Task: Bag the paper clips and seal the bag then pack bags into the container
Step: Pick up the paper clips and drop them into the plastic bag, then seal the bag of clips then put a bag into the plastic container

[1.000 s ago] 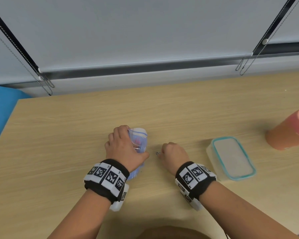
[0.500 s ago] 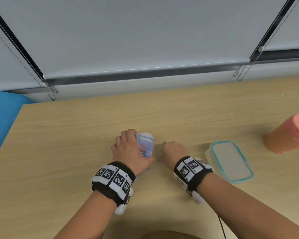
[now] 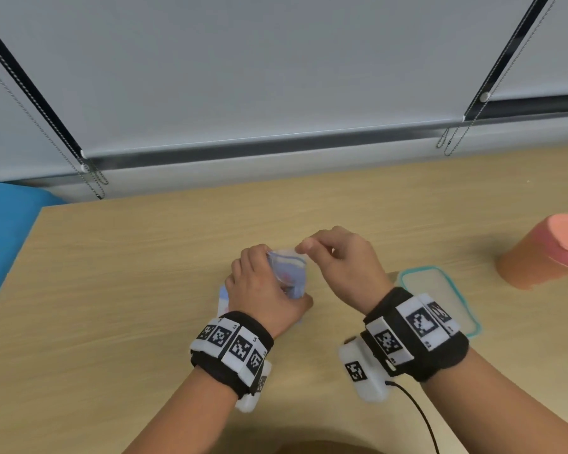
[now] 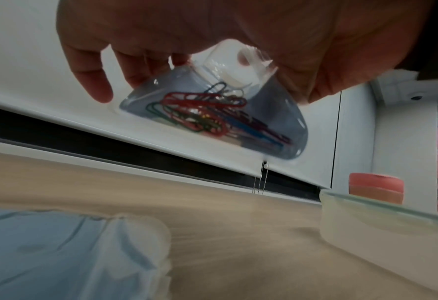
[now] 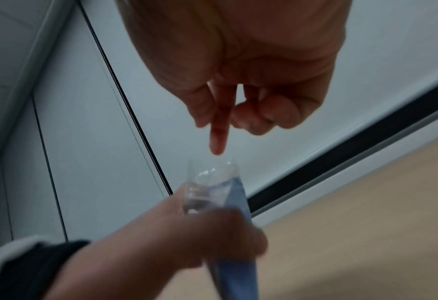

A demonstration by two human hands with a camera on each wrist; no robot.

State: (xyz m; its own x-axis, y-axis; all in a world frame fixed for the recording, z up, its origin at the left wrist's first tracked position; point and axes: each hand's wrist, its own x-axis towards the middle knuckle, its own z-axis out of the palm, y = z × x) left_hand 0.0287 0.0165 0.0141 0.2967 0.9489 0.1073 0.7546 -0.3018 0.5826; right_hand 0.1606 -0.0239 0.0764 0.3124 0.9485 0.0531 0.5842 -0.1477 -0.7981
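Left hand: raised off the table, fingers and thumb curled round a small blue-tinted zip bag, mouth of the bag uppermost. Grip: closed on the bag's upper part, as the left wrist view shows.

Paper clips: red, green and blue, bunched inside the held bag, at its lower end.

Right hand: held above the table just beside the bag's mouth, thumb and forefinger drawn together close over the opening. Grip: narrow pinch; contents, if any, too small and blurred to tell. Fingertips just above the clear top edge of the bag, contact not certain.

Further bags: pale blue, lying flat on the table beneath the left wrist, partly hidden in the head view.

Container: clear, rectangular, teal-rimmed, on the table just right of the right wrist; interior not legible.

Orange cylinder with pink top: at the table's right edge, well apart from the hands.

Window blind with bead chains: behind the table.

Wristbands with black-and-white markers: on both wrists.
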